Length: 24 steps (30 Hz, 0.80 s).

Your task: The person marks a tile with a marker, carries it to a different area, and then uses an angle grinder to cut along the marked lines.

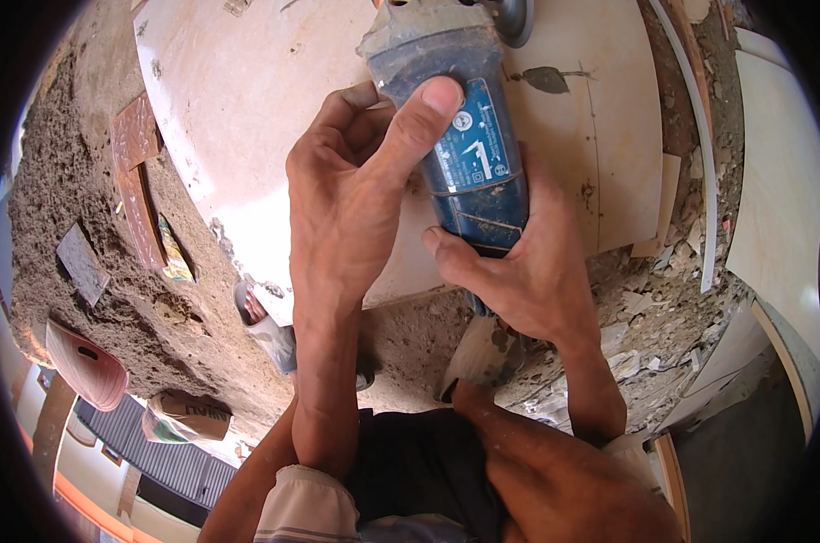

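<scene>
A blue angle grinder (473, 149) with a grey gear head is held over a large pale tile (238, 81). My left hand (346, 181) grips its body near the head, thumb pressed on the upper side and fingers curled by the left flank. Around the rear end my right hand (545, 262) is closed, with the thumb across the handle and the fingers mostly hidden beneath. Part of a grey disc or guard (516, 20) shows at the top edge; the rest is cut off. A dark leaf (545, 80) lies on the tile beside a thin dark line.
Loose soil and rubble surround the tile. A brown tile strip (134, 195), a grey broken piece (82, 262) and a pinkish slipper (89, 366) lie left. To the right are a white curved strip (706, 181) and another pale tile (781, 172). My feet are below the tile.
</scene>
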{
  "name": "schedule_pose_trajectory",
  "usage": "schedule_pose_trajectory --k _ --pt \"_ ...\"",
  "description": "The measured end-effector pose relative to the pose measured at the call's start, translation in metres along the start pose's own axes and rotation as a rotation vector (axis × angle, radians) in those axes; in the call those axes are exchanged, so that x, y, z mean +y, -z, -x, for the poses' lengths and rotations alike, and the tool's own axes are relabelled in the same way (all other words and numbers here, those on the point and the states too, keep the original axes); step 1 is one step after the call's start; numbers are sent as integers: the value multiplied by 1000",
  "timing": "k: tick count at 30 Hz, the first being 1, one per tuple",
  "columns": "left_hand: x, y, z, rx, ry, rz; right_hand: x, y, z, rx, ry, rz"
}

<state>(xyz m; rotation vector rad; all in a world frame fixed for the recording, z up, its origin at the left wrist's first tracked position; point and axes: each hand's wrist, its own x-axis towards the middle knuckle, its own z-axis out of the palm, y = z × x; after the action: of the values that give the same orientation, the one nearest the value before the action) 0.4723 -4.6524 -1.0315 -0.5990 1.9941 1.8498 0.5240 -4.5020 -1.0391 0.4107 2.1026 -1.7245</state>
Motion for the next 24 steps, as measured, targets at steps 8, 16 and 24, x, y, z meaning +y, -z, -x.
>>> schedule_pose_trajectory --k 8,16,24 --pt "-3 -1 3 -8 -3 12 3 2 4 -8 -7 1" --pt "0 0 7 -10 19 -53 4 5 8 -24 -15 -11" --pt "1 -1 12 -9 31 -41 5 4 13 -30 -32 -32"
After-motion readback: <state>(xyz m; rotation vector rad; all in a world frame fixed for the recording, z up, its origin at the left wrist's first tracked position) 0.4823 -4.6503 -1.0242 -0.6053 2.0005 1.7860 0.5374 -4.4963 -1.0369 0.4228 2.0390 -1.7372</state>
